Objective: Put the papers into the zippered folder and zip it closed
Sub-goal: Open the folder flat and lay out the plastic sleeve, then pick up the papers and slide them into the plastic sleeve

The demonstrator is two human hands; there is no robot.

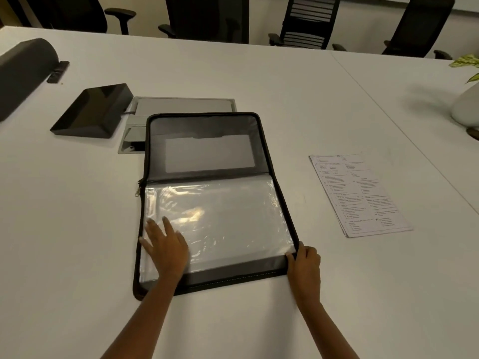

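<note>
I see the zippered folder (pixel 207 151) lying opened flat on the white surface (pixel 259 73) straight in front of me. Its grey inner cover is on the far half and a stack of clear sleeves (pixel 220 211) on the near half. My left grip (pixel 166 250) is wide, with the fingers straight and spread, pressing flat on the near left part of the sleeves. My right grip (pixel 304 265) is closed on the folder's near right corner, thumb on the dark strip along the near edge and fingers curled round the outer rim. The zipper pull (pixel 138 189) hangs at the left edge, about where the two halves meet, and the zip stands undone. The papers (pixel 360 195) lie outside the folder as a thin printed pile on the surface to its right, well apart from it and from my right grip. Beyond the folder a black tray (pixel 93 112) sits to the far left, beside a grey hatch (pixel 181 104) set into the surface, which the folder's far edge partly covers. A white pot (pixel 466 107) stands at the right edge of the view, and office chairs (pixel 308 22) line the far side.
</note>
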